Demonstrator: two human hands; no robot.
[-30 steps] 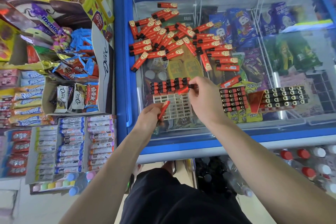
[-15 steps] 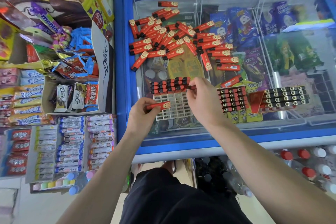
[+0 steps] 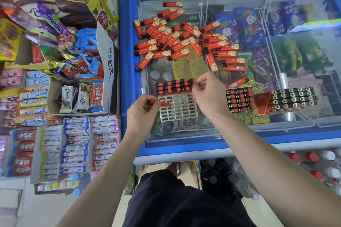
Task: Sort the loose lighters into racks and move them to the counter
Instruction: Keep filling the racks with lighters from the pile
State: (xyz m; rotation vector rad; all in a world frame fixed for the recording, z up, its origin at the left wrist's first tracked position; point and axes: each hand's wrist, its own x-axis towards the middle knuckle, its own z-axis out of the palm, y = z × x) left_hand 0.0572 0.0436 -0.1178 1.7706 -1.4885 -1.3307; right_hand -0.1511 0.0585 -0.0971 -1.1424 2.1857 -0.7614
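A heap of loose red lighters (image 3: 184,38) lies on the glass lid of a blue freezer (image 3: 129,79). In front of it stands a white plastic rack (image 3: 178,108), its far rows filled with lighters (image 3: 175,85), the near cells bare. My left hand (image 3: 143,112) pinches one red lighter (image 3: 165,104), held level over the rack's left edge. My right hand (image 3: 209,94) hovers at the rack's far right corner, thumb and fingers pinched together next to the last seated lighter; whether it holds anything is hidden.
Two filled racks stand to the right: one with red lighters (image 3: 239,99), one with black lighters (image 3: 293,97). A single loose lighter (image 3: 237,82) lies near them. Candy and chocolate boxes (image 3: 73,97) crowd the shelves on the left. Bottles (image 3: 313,162) stand below the freezer.
My left hand has turned its lighter from upright to level and brought it to the rack's left side. My right hand has seated its lighter in the far row and lifted slightly.
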